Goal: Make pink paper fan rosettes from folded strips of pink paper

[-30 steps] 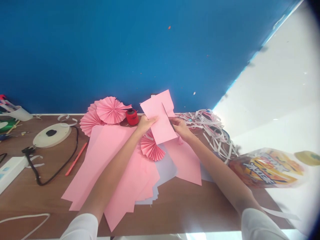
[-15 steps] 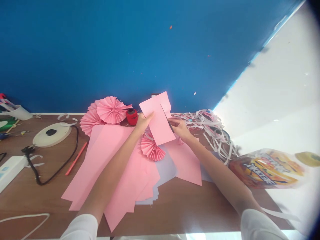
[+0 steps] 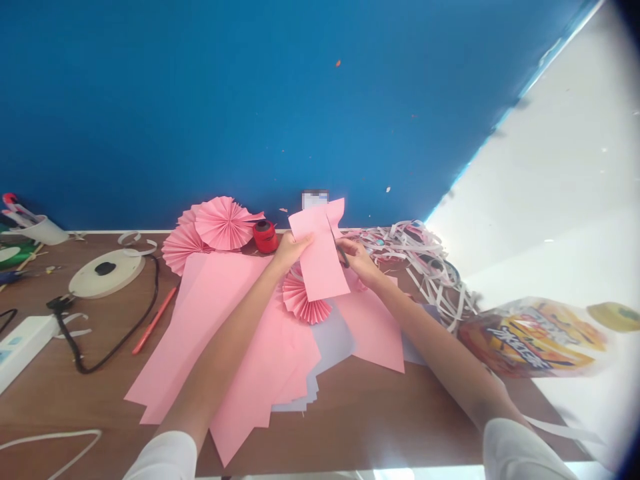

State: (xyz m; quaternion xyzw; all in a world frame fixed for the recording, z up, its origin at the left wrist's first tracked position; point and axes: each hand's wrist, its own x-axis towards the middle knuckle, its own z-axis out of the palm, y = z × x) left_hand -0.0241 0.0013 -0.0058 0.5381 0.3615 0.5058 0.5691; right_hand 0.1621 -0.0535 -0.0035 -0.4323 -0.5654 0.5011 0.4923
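Observation:
My left hand [image 3: 290,250] pinches the left edge of a pink paper sheet [image 3: 320,257] held up above the table. A cut runs down the sheet from its top edge. My right hand [image 3: 356,259] is closed round dark scissors [image 3: 341,255] whose blades meet the sheet at its right side. Under the sheet lies a small pleated pink fan [image 3: 303,300] on a spread of large pink sheets [image 3: 235,333]. Two bigger pink fans [image 3: 220,223] lean at the blue wall, beside a red tape roll [image 3: 265,237].
A heap of white paper strips [image 3: 420,257] lies to the right, with a shiny snack bag [image 3: 535,337] past it. To the left are a round white device [image 3: 105,272] with a black cable, a red pencil [image 3: 153,321], a white power strip [image 3: 23,340] and a cup of pens [image 3: 37,228].
The held sheet has sunk a little and turned more upright. The cut from its top edge now reaches further down, with my right hand and scissors close against it.

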